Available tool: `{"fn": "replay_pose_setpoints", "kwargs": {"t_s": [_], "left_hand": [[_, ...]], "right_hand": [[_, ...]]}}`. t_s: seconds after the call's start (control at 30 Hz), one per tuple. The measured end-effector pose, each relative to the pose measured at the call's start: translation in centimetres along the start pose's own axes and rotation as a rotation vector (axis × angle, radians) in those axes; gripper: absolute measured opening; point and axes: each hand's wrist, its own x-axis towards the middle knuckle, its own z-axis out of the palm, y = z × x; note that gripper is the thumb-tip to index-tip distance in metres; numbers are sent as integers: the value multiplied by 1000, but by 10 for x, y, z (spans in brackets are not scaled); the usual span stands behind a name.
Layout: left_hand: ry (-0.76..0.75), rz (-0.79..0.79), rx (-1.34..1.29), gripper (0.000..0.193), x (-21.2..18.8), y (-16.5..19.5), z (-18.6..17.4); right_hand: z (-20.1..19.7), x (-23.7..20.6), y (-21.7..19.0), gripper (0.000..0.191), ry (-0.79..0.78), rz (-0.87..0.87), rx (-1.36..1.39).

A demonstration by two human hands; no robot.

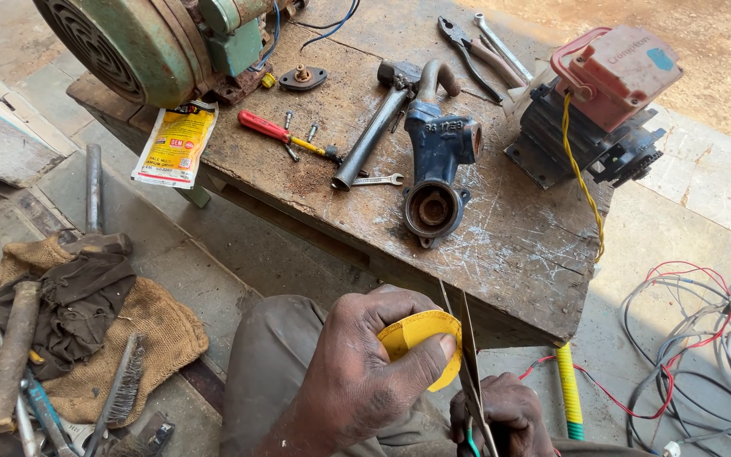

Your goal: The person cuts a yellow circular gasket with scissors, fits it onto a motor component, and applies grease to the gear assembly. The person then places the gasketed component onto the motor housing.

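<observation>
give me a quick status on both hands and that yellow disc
Left hand grips yellow disc. Right hand works scissors at disc's edge. Wooden bench close ahead.

A worn wooden workbench [518,245], scratched and rust-stained, stands just beyond the fingers, and its near edge casts a hard shadow. Under it and off to the left of the fingers lies a floor of grey paving slabs [213,254]. Further out, past the bench, bare sandy ground [721,51] glares in strong sunlight that falls from above.
</observation>
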Motion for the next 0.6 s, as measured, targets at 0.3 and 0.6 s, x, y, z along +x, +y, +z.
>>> {"fn": "replay_pose_setpoints", "kwargs": {"t_s": [0.3,0.6], "left_hand": [[-15,-40,-46,25,3,-1,-2],[-51,-7,42,25,5,1,-8]], "right_hand": [[1,2,-1,32,6,0,44],[-2,0,0,31,4,16,-12]]}}
